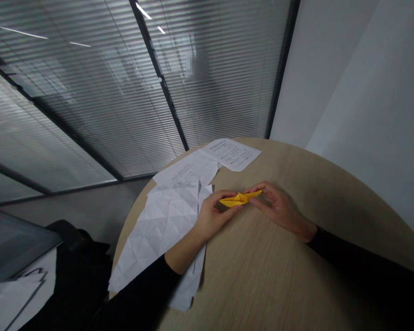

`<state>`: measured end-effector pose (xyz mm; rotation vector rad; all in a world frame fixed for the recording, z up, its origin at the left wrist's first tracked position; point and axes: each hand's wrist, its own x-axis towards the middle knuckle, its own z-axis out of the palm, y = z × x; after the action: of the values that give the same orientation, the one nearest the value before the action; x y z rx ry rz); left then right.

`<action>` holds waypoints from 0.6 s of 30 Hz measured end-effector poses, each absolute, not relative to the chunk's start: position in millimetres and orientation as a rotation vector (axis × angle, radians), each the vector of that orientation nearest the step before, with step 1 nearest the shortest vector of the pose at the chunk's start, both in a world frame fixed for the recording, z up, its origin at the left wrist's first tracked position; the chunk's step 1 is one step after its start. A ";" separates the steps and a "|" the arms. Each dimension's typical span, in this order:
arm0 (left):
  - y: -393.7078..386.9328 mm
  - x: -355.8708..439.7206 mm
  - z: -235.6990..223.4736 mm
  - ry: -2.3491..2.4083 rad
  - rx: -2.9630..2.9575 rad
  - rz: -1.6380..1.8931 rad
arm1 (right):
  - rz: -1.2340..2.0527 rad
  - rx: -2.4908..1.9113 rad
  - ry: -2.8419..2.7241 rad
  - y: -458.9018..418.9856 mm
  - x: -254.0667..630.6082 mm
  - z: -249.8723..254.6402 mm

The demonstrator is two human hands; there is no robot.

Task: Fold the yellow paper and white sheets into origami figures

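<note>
A small yellow origami boat (pixel 240 198) is held between both hands over the round wooden table. My left hand (pixel 214 211) grips its left side, thumb below and fingers along the far edge. On the other side, my right hand (pixel 278 207) pinches the right end between thumb and fingers. The boat has pointed ends and a raised peak in its middle. Under and beside my left forearm lie creased white paper sheets (pixel 165 216).
Printed sheets (pixel 232 154) lie at the far edge of the table (pixel 262 276). A glass partition with blinds (pixel 224 92) rises behind it, and a pale wall (pixel 359 92) stands at the right. At lower left are a black bag-like item (pixel 79 276) and more papers (pixel 17 299).
</note>
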<state>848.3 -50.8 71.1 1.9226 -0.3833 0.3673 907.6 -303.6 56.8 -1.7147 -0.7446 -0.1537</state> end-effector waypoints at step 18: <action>-51.8 851.1 63.9 -0.346 1.934 0.370 | -0.127 -1.874 -0.819 -304.7 910.1 57.1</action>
<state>851.1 -51.8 63.9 1.9338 -0.3464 0.3697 910.1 -304.7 57.1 -1.8743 -0.8188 -0.1267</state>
